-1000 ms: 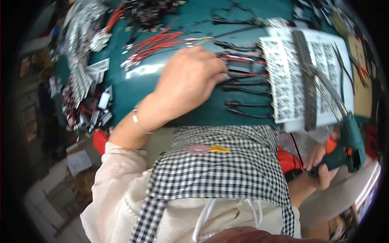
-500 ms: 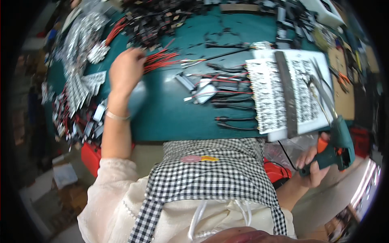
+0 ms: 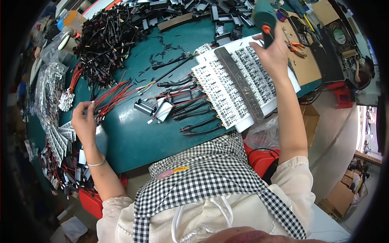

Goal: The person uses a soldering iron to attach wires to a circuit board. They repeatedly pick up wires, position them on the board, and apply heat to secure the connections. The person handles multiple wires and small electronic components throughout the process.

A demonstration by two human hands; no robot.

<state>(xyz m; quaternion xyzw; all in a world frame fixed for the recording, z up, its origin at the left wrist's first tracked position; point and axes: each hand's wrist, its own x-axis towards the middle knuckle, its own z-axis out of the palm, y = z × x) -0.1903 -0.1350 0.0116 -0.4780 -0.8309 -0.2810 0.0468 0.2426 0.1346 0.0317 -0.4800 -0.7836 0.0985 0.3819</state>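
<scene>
Red wires point(image 3: 115, 95) are spread loose on the green table point(image 3: 129, 141), apparently left to be attached. Black cables point(image 3: 188, 128) are already lined up along the white panel point(image 3: 214, 89), crossed by 1 dark bar point(image 3: 239, 83); finished joints cannot be confirmed. Beside the wires, the left hand point(image 3: 84, 123) is nearly pinched; whether anything is held cannot be told. The green tool point(image 3: 264, 16) is firmly grasped by the right hand point(image 3: 275, 54).

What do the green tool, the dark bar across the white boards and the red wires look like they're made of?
Green tool: probably moulded plastic, fairly matte, from its smooth, evenly coloured casing. Dark bar: perhaps dull metal or wood; its blotchy surface leaves it open. Red wires: likely plastic-insulated, being thin, evenly coloured and bendy.
</scene>
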